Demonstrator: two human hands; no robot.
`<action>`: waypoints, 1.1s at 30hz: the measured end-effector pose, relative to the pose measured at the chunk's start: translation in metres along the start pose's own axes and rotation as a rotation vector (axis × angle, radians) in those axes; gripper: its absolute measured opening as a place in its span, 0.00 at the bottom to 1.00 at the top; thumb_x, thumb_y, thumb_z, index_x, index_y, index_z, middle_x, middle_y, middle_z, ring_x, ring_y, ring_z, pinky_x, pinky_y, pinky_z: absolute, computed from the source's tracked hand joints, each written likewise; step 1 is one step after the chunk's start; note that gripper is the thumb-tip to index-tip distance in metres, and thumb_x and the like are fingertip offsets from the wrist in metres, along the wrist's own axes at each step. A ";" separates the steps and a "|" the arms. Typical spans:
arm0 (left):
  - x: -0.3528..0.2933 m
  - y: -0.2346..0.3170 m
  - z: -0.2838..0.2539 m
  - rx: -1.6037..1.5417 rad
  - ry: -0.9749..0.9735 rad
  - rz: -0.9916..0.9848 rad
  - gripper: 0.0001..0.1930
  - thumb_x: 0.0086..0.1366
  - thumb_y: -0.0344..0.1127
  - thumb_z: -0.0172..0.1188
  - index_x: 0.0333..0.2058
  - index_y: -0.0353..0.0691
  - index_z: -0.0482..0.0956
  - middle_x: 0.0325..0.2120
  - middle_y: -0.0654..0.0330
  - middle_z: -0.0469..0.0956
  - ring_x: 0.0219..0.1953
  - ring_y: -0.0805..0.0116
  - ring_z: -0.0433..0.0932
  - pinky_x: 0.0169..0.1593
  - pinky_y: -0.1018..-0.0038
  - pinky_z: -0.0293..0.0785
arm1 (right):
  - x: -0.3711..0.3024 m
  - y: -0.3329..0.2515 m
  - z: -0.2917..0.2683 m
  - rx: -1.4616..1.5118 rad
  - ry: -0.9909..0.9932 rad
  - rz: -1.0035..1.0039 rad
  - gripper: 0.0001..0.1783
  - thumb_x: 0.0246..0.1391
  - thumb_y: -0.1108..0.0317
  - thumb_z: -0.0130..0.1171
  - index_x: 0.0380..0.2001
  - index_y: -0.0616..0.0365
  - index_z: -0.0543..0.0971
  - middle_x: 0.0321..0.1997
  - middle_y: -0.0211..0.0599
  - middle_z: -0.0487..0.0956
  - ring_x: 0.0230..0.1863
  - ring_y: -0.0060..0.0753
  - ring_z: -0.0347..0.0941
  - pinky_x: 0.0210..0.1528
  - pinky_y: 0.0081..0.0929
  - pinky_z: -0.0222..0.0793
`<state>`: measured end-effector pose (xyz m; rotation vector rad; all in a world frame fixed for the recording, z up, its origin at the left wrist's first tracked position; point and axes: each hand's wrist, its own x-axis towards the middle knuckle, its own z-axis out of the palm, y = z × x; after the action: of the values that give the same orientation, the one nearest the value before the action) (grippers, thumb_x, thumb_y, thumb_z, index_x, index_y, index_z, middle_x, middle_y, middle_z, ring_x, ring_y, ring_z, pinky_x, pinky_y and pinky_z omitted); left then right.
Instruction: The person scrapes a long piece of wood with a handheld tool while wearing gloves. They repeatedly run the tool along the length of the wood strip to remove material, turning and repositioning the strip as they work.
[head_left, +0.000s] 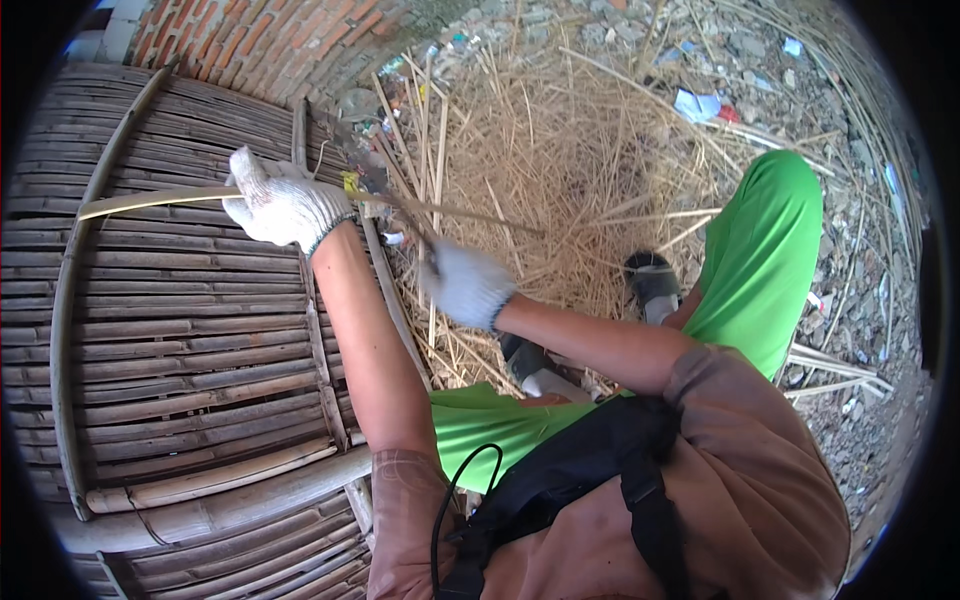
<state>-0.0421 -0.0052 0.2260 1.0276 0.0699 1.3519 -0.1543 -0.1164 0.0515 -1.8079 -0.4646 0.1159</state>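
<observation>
My left hand (285,205), in a white knitted glove, is closed around a long pale bamboo strip (150,200). One end of the strip reaches left over the slatted bamboo panel, the other points right above the straw-like shavings. My right hand (466,284), also gloved and smeared by motion, sits lower and to the right. It grips a dark narrow knife (410,218) whose blade slants up toward the strip just right of my left wrist. Its handle is hidden in the glove, and whether blade and strip touch I cannot tell.
The bamboo slat panel (200,345) fills the left side. Shavings (560,150) lie heaped ahead of my dark shoes. Stony ground with litter (697,105) and loose strips (835,370) spreads to the right. A brick wall (265,42) stands at the far left.
</observation>
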 end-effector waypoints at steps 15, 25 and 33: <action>0.007 -0.008 0.001 -0.036 0.001 -0.019 0.12 0.62 0.30 0.73 0.37 0.40 0.75 0.24 0.67 0.66 0.25 0.74 0.63 0.30 0.73 0.61 | -0.008 0.011 -0.033 -0.043 -0.159 0.175 0.24 0.69 0.50 0.54 0.36 0.66 0.77 0.21 0.51 0.79 0.22 0.51 0.79 0.28 0.50 0.74; 0.020 -0.015 -0.017 -0.075 -0.027 0.034 0.12 0.63 0.28 0.72 0.32 0.39 0.74 0.26 0.66 0.68 0.28 0.75 0.66 0.34 0.73 0.63 | -0.006 0.041 -0.020 -0.101 -0.241 0.258 0.24 0.67 0.53 0.51 0.35 0.67 0.82 0.29 0.59 0.84 0.32 0.53 0.84 0.39 0.50 0.79; 0.008 0.002 0.020 -0.177 -0.783 -0.381 0.09 0.68 0.34 0.71 0.37 0.38 0.78 0.15 0.67 0.67 0.12 0.74 0.64 0.17 0.75 0.59 | -0.052 0.155 -0.021 0.183 -0.126 0.499 0.26 0.67 0.48 0.57 0.39 0.67 0.80 0.29 0.54 0.83 0.30 0.52 0.82 0.39 0.46 0.77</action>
<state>-0.0296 -0.0106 0.2433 1.2514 -0.4132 0.5420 -0.1565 -0.1880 -0.0971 -1.7070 -0.0766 0.5996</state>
